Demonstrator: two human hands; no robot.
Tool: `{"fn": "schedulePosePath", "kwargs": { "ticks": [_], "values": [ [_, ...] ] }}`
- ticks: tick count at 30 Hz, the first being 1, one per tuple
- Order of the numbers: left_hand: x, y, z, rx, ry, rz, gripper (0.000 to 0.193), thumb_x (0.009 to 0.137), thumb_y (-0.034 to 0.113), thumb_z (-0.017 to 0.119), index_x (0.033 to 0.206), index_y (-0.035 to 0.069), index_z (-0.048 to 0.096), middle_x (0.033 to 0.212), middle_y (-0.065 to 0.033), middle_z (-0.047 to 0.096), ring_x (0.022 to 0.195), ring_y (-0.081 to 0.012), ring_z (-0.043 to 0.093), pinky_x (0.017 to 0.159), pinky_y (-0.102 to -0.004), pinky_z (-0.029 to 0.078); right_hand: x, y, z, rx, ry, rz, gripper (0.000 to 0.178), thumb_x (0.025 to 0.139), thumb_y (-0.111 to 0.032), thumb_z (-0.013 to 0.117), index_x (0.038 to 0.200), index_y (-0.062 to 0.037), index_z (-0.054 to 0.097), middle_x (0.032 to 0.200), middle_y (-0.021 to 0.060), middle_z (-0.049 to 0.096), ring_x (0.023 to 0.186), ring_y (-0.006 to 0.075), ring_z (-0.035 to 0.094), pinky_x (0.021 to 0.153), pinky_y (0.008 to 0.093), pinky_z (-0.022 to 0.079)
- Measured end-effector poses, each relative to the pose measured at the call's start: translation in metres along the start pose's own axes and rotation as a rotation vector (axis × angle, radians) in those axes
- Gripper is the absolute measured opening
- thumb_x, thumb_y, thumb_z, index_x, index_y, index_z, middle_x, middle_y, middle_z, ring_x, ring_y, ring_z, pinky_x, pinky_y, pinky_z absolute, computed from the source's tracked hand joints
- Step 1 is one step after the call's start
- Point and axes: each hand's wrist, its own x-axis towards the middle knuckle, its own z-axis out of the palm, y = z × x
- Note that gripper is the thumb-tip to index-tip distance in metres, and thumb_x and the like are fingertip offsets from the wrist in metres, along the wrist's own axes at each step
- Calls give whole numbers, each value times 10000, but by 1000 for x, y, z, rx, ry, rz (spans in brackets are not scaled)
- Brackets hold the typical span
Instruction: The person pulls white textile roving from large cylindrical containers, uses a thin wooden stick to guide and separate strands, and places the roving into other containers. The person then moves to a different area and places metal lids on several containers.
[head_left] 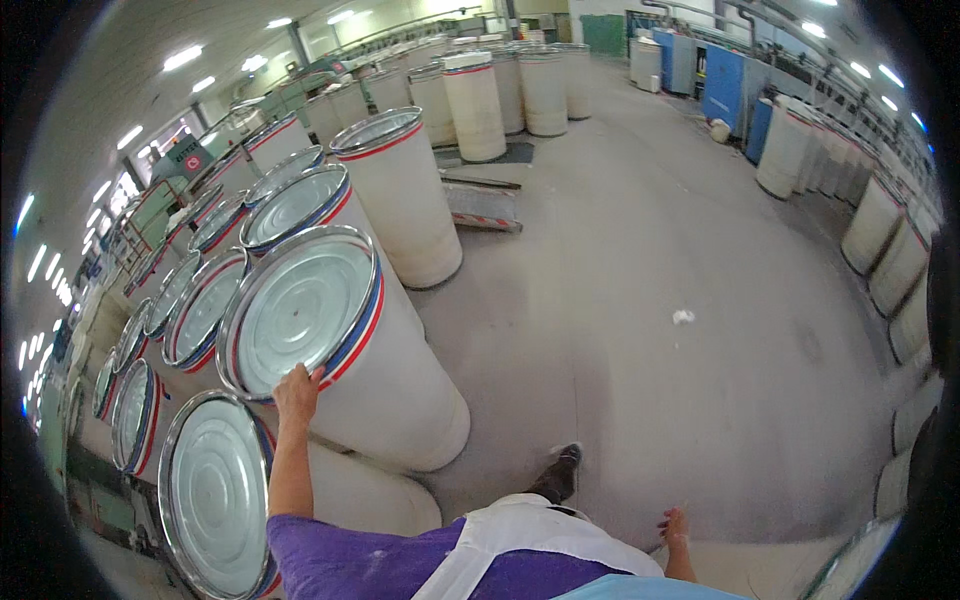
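Observation:
My left hand [297, 393] has its fingers closed over the near metal rim of a tall white spinning can [390, 385]. This can has red and blue bands below the rim, and a pale round plate [305, 305] shows at its top. Just nearer to me stands a similar can [215, 495], to the left of my left forearm. Low on the right, away from the cans, my right hand [676, 525] hangs with loosely spread fingers and nothing visible in it.
More banded cans [205, 310] crowd the left side. Taller cans [475, 105] stand farther back, near a low metal ramp-like piece [483, 205] on the floor. A white fluff scrap [683, 317] lies mid-floor. Cans [875, 225] and blue machine panels [725, 90] line the right.

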Motion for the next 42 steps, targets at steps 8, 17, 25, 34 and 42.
{"fn": "schedulePosePath", "kwargs": {
  "ticks": [8,17,25,34,42],
  "values": [
    [80,176,20,134,-80,-248,438,895,463,553,712,65,555,647,-163,636,626,-341,642,619,-447,482,190,-191,7,-342,-271,-40,425,968,-362,374,1038,2,581,681,149,610,571,245,619,404,372,462],
    [258,374,93,184,-303,-266,643,819,236,678,1285,-57,345,794,-171,669,768,-331,668,690,-431,500,399,-314,-42,-501,-375,59,378,943,-350,438,1042,-23,599,756,128,635,604,237,628,467,367,485],
    [350,495,147,319,-345,-730,746,753,192,710,1341,-61,326,906,-180,681,835,-328,667,742,-411,518,657,-467,-63,-455,-394,117,342,920,-340,495,1045,-46,616,823,109,656,633,230,636,524,363,506],
    [378,608,182,570,-371,-1036,475,813,180,611,1192,-61,458,862,-173,682,773,-310,682,687,-409,551,947,-777,14,-320,-337,-143,347,959,-316,443,1028,-25,619,760,116,663,590,211,624,522,364,507],
    [424,698,214,716,-311,-1280,313,863,121,515,1096,-89,524,817,-226,674,749,-336,683,648,-431,550,1130,-976,56,-603,-502,-160,347,966,-294,430,1053,-28,633,808,125,680,630,213,660,520,360,530]
  ]
}}
